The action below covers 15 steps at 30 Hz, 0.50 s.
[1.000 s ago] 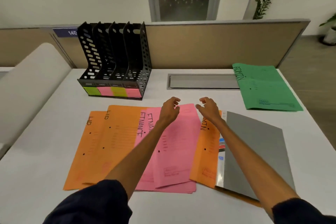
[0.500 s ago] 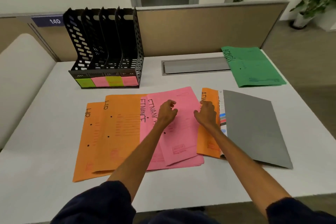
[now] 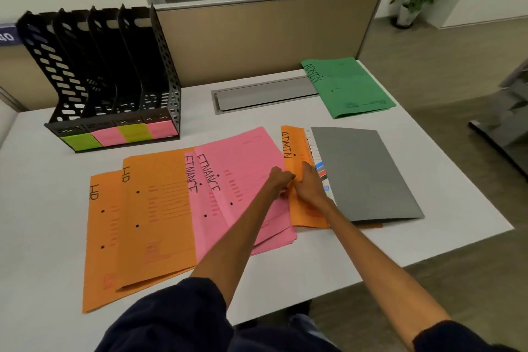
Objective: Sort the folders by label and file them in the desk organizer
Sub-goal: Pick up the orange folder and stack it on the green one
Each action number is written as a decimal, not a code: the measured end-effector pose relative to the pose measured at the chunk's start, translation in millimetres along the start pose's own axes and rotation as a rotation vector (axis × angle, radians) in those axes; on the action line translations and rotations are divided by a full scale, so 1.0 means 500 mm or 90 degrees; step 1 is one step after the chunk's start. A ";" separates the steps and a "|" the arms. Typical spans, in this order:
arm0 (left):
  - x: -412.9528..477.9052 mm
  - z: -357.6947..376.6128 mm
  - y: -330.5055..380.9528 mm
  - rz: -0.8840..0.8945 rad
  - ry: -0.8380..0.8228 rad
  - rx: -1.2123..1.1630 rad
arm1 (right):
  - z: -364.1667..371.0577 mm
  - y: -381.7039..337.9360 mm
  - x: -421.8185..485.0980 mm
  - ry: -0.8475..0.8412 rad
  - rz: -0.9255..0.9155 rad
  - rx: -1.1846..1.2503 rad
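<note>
Two orange HR folders [image 3: 137, 223] overlap at the left of the white desk. Two pink FINANCE folders [image 3: 243, 168] lie on them toward the middle. To their right lies an orange ADMIN folder [image 3: 294, 148], partly under a grey folder [image 3: 360, 171]. A green ADMIN folder [image 3: 348, 86] sits at the back right. My left hand [image 3: 278, 180] and my right hand [image 3: 310, 183] meet at the orange ADMIN folder's left edge, fingers pinching it. The black desk organizer [image 3: 100, 74] stands at the back left, its slots holding nothing I can see.
Green and pink sticky labels [image 3: 120, 134] mark the organizer's front. A grey cable hatch [image 3: 263, 94] is set into the desk behind the folders. A tan partition [image 3: 271, 34] bounds the back edge. The desk's right edge drops to the floor.
Both hands moved right from the pink folders and came down together on the orange ADMIN folder's left edge. The camera view shifted right.
</note>
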<state>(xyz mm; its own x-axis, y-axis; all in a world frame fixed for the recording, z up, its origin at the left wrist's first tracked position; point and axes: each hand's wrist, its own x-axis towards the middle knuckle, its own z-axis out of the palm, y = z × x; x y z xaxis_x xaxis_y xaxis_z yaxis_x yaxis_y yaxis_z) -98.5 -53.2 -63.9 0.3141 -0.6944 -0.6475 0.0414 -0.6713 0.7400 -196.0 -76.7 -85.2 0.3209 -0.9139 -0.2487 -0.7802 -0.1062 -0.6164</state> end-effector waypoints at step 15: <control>-0.017 -0.067 0.043 0.288 0.122 0.080 | -0.061 -0.046 0.028 0.067 -0.025 0.016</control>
<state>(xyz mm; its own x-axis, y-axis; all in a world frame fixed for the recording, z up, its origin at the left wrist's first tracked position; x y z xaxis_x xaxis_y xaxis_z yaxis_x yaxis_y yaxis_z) -68.4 -53.0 -36.1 0.4429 -0.8708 -0.2135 -0.2502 -0.3487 0.9032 -189.7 -99.0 -51.8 0.2914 -0.9455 -0.1456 -0.7539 -0.1333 -0.6433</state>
